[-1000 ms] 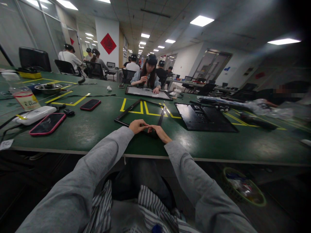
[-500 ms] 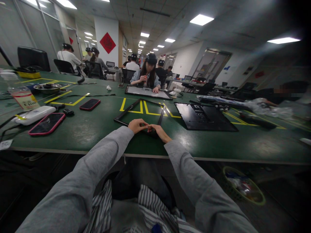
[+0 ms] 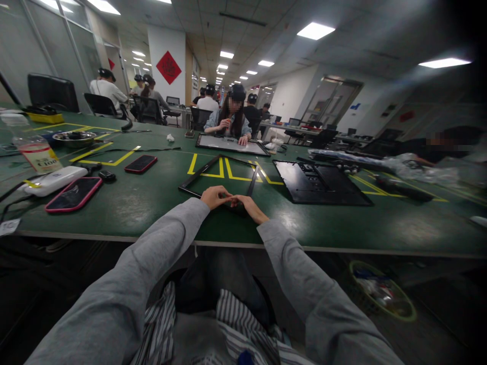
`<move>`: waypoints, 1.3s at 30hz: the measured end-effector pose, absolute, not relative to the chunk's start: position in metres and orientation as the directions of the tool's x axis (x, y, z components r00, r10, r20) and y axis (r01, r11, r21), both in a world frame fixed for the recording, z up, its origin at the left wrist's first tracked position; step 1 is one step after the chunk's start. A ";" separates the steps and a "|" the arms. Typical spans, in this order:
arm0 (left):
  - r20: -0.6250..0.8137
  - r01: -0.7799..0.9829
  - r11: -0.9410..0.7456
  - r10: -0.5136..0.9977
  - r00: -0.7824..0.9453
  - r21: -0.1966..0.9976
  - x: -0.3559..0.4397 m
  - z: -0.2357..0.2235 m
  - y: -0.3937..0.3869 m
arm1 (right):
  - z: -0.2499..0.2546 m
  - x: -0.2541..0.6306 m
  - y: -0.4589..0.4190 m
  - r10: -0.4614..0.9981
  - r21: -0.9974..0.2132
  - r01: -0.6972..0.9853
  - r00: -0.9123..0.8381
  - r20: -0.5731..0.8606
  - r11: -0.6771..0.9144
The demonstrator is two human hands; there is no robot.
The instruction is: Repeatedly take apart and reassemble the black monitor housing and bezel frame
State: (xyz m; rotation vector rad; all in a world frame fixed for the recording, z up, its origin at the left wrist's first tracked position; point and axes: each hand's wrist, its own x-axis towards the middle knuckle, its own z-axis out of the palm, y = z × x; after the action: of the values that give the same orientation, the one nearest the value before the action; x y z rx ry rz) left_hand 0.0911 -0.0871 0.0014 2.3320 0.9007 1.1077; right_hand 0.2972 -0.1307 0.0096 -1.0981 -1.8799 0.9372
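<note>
A thin black rectangular frame (image 3: 201,171) lies on the green table (image 3: 160,215), its near side partly covered by my hands. My left hand (image 3: 215,196) is closed over that near edge, thumb and fingers pinched together. Close against its fingertips, my right hand (image 3: 247,205) is also closed, fingers curled at the same edge near the right corner. Whatever small part sits between the fingertips is hidden. To the right lies a flat black panel (image 3: 323,190) with raised fittings on its surface.
At left are a pink-edged phone (image 3: 74,194), a white power bank (image 3: 57,179), a bottle (image 3: 38,152), a metal bowl (image 3: 74,138) and another phone (image 3: 140,163). Across the table a person (image 3: 236,116) works over a flat panel (image 3: 232,144). A basket (image 3: 380,294) stands below, right.
My hands keep almost the same place and pinch on the frame's near edge. Across the table, the person's hands have shifted slightly.
</note>
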 end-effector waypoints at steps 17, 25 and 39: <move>0.536 0.387 -0.718 0.693 0.482 0.579 0.093 -0.002 -0.086 | 0.015 0.295 -0.134 0.915 -0.868 0.360 -0.336 0.222 0.343; 0.480 0.395 -0.665 0.739 0.473 0.634 0.095 -0.002 -0.085 | 0.017 0.296 -0.135 0.899 -0.850 0.361 -0.355 0.255 0.384; 0.446 0.297 -0.608 0.766 0.462 0.737 0.095 -0.006 -0.081 | 0.019 0.294 -0.137 0.921 -0.862 0.370 -0.308 0.238 0.347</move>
State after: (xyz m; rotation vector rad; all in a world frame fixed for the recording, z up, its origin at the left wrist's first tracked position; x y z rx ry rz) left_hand 0.0952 -0.0812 -0.0059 2.1373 0.8816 1.0631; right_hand 0.2937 -0.1373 0.0189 -1.1341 -1.8475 0.9139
